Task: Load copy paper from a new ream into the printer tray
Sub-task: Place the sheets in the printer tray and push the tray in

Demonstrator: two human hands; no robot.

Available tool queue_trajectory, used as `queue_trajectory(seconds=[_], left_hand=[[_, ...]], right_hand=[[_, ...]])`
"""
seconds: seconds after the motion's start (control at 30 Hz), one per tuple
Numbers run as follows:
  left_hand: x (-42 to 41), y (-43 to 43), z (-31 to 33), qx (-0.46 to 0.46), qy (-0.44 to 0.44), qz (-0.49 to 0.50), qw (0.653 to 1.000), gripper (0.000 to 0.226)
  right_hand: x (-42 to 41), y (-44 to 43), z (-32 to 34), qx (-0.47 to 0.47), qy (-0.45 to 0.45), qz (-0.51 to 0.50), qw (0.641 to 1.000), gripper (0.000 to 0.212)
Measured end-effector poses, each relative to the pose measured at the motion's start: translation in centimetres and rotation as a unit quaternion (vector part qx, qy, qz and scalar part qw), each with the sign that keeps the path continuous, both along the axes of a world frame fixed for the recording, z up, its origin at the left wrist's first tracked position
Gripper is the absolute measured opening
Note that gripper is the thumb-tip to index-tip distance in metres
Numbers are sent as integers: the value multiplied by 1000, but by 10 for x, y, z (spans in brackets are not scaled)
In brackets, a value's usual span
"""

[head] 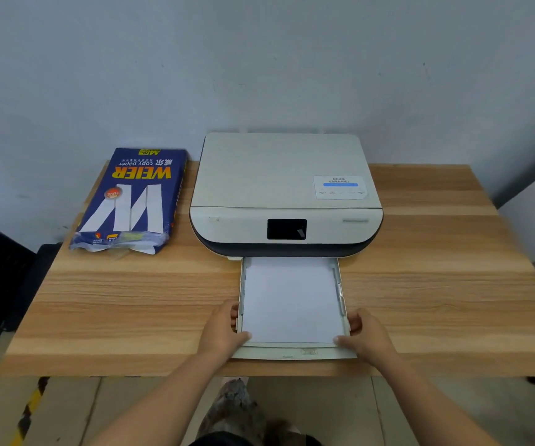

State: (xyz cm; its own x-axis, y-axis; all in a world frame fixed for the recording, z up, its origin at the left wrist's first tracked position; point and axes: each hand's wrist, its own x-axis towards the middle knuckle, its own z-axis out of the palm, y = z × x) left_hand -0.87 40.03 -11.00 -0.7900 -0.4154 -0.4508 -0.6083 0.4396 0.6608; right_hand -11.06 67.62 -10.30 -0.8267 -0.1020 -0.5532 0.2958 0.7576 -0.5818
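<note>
At the bottom of the frame two bare forearms reach up from the lower edge toward the middle. The left hand holds the near left corner of the printer tray: its thumb lies on top of the white paper stack and its fingers curl around the left wall of the tray. The right hand does the same at the near right corner, thumb pressed on the paper and fingers bent along the right wall. So both hands are closed on the tray corners, not spread.

The tray is pulled out from the printer and lies on the wooden worktop, with its front lip close to the near edge. The copy paper sits flat inside the tray, between the side walls, and fills nearly all of it.

Behind the tray, in the centre of the frame, stands the printer, cream coloured with a dark band at the base, a small black screen on its front and a white sticker on the lid.

At the middle left lies the blue ream package, printed "WEIER copy paper", just beside the printer but apart from it. Its near end is torn open and white sheets show there.

Above all is a plain grey wall.
</note>
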Motion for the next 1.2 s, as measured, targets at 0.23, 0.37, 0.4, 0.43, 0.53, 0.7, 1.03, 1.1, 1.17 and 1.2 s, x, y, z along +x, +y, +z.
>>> queue_trajectory(seconds=[0.23,0.37,0.4,0.43,0.53,0.7,1.03,1.1,1.17,1.2], left_hand=[[-1,-5,-1,36,10,13,999,49],[-2,-10,-2,47,3,12,999,41],[-2,-10,-2,47,2,12,999,41],[-2,-10,-2,47,1,13,999,41],[-3,-8,0,26,-12,-5,1000,46],[-8,-6,0,14,-28,-3,1000,50],[-20,4,-1,-74,-55,30,995,31],[-25,5,-1,-103,-66,18,992,28],[-28,5,-1,-122,-74,0,990,27],[-29,4,-1,-122,-75,-6,990,26]], right_hand=[[-5,5,-2,-9,6,0,1000,37],[-10,4,-6,-30,5,-29,999,22],[-10,4,-6,-24,8,-26,999,19],[-10,4,-7,-18,10,-23,1000,19],[-9,2,-7,-18,12,-19,1000,20],[-11,1,-8,-15,4,-21,1000,21],[-15,-8,-8,-1,17,-56,998,31],[-15,-11,-6,11,19,-56,998,28],[-16,-13,-4,23,21,-47,998,25],[-16,-14,-4,26,24,-41,999,24]])
